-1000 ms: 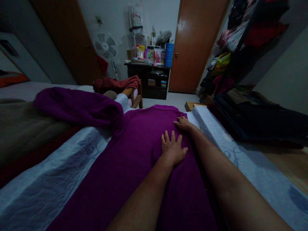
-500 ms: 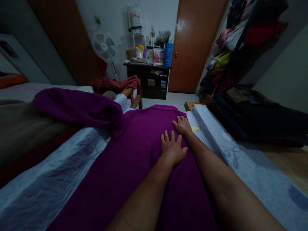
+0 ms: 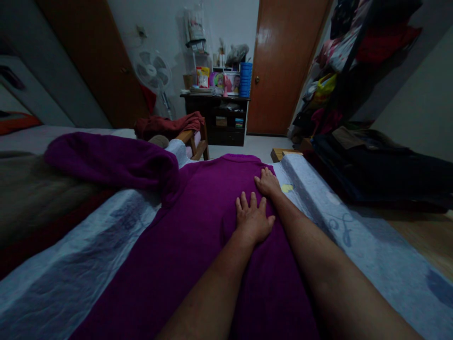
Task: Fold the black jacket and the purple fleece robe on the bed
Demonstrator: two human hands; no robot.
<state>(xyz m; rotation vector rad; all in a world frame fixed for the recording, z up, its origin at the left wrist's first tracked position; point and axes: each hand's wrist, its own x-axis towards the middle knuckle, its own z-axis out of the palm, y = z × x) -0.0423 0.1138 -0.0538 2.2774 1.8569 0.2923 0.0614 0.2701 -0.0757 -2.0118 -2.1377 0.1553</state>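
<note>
A purple long-sleeved garment [image 3: 191, 226] lies spread over the blue-grey patterned bedding [image 3: 88, 250], one sleeve stretched out to the left. My left hand [image 3: 254, 218] rests flat on the garment's right part, fingers spread and pointing away from me. Just beyond it and to the right, my right hand [image 3: 267, 183] lies on the fabric near the garment's far right shoulder, fingers apart. Neither hand grips anything. The garment's right sleeve is not visible.
Dark folded clothes [image 3: 382, 165] are stacked at the right. A grey-brown blanket [image 3: 35, 198] lies at the left, under the sleeve. Beyond the bed are a red cloth [image 3: 170, 126] on a wooden frame, a fan [image 3: 152, 71], a dark cabinet [image 3: 215, 118] and a door [image 3: 283, 71].
My right hand has moved slightly away from me along the garment's shoulder. My left hand stays in almost the same place. The view has shifted a little.
</note>
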